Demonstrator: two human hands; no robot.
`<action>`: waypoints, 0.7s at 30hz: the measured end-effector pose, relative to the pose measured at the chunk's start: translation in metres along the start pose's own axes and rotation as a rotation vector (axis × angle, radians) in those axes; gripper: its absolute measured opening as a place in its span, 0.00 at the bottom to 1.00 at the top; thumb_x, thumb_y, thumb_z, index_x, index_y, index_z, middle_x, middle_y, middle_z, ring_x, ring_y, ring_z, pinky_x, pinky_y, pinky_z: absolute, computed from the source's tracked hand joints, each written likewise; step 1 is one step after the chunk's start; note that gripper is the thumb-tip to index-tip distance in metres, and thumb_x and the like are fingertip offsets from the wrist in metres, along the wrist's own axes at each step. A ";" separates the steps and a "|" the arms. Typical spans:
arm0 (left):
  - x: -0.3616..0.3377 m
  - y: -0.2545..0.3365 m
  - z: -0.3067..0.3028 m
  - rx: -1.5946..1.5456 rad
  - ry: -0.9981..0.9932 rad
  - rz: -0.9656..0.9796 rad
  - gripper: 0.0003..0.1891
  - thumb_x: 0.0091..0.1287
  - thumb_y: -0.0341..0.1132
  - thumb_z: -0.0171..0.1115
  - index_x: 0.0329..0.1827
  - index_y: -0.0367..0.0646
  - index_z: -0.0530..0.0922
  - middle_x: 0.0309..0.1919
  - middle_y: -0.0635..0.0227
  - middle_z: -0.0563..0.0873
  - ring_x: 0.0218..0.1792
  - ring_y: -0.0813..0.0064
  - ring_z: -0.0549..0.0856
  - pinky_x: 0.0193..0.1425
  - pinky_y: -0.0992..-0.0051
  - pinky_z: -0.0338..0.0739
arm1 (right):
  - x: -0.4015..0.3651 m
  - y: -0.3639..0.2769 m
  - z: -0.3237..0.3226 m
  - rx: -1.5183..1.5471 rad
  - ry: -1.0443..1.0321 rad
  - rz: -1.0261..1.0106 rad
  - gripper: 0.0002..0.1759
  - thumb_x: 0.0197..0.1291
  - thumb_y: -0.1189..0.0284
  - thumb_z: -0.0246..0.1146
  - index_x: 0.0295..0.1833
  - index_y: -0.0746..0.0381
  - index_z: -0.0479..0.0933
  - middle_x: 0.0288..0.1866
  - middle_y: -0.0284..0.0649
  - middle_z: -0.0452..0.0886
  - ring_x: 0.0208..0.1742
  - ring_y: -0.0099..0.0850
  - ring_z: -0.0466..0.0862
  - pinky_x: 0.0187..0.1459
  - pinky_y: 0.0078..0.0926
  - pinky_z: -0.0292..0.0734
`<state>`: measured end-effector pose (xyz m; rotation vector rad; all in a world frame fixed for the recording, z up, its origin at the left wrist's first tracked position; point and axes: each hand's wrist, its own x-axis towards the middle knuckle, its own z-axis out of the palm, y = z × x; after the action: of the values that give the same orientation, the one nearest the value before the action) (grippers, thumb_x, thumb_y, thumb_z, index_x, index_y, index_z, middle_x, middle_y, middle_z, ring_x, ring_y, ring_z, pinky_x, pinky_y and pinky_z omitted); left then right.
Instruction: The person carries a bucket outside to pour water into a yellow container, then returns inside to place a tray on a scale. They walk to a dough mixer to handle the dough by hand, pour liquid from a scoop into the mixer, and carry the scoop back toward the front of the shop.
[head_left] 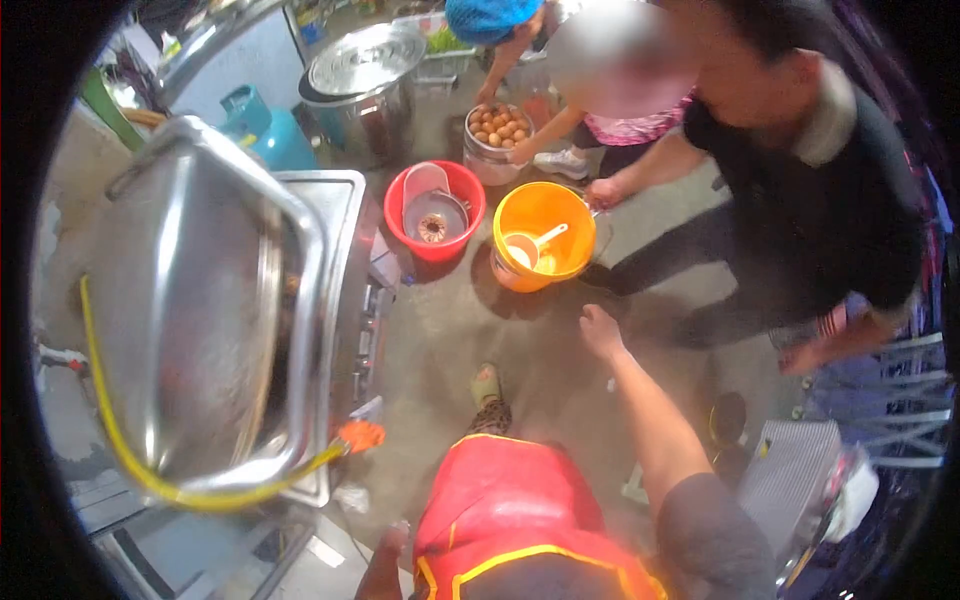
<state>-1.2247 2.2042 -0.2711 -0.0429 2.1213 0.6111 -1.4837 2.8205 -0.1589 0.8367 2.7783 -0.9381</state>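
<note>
My right hand (600, 332) hangs over the floor below the yellow bucket (545, 237), its fingers curled together with nothing visible in them. Low in the view, beside my red apron (510, 495), is my left hand (392, 548), dark and smeared, its fingers unclear. Inside the yellow bucket lies a white-handled dipper (551, 235). Another person's hand (603, 194) is at that bucket's rim. Left of it, a red basin (434, 252) holds a pan and a round brown item.
A large steel tilting vessel (200, 320) with a yellow hose (110, 420) fills the left. Behind the buckets, two people reach to a pot of eggs (497, 128). A person in dark clothes (800, 190) stands at right, above a ribbed metal box (790, 465).
</note>
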 end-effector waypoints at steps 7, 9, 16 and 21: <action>0.029 0.195 -0.006 -0.944 0.115 -0.728 0.13 0.58 0.41 0.47 0.36 0.42 0.74 0.25 0.70 0.76 0.28 0.77 0.75 0.31 0.78 0.69 | 0.252 0.053 0.097 -0.679 -0.260 -0.364 0.19 0.53 0.73 0.45 0.51 0.67 0.63 0.50 0.49 0.68 0.54 0.42 0.66 0.53 0.30 0.61; 0.018 0.204 0.030 -1.042 0.121 -0.734 0.16 0.59 0.45 0.47 0.38 0.43 0.74 0.30 0.69 0.76 0.33 0.76 0.74 0.36 0.75 0.69 | 0.309 0.077 0.142 -0.849 -0.294 -0.416 0.20 0.54 0.71 0.43 0.52 0.66 0.62 0.52 0.48 0.66 0.56 0.41 0.64 0.55 0.31 0.59; 0.065 0.305 0.055 -1.074 0.079 -0.818 0.19 0.60 0.50 0.45 0.39 0.44 0.74 0.33 0.69 0.75 0.38 0.74 0.73 0.38 0.72 0.70 | 0.429 0.189 0.222 -1.097 -0.316 -0.434 0.22 0.58 0.62 0.39 0.54 0.63 0.63 0.55 0.45 0.65 0.59 0.36 0.63 0.57 0.39 0.55; 0.085 0.330 0.052 -1.073 -0.130 -0.678 0.23 0.58 0.55 0.46 0.40 0.43 0.73 0.33 0.69 0.74 0.38 0.74 0.72 0.36 0.72 0.69 | 0.407 0.143 0.214 -0.752 -1.014 -0.105 0.21 0.55 0.60 0.46 0.50 0.61 0.67 0.43 0.42 0.75 0.49 0.33 0.73 0.47 0.34 0.68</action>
<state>-1.3192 2.5331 -0.2267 -1.2086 1.2973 1.1862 -1.7707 2.9818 -0.5104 0.0341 1.9731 -0.1425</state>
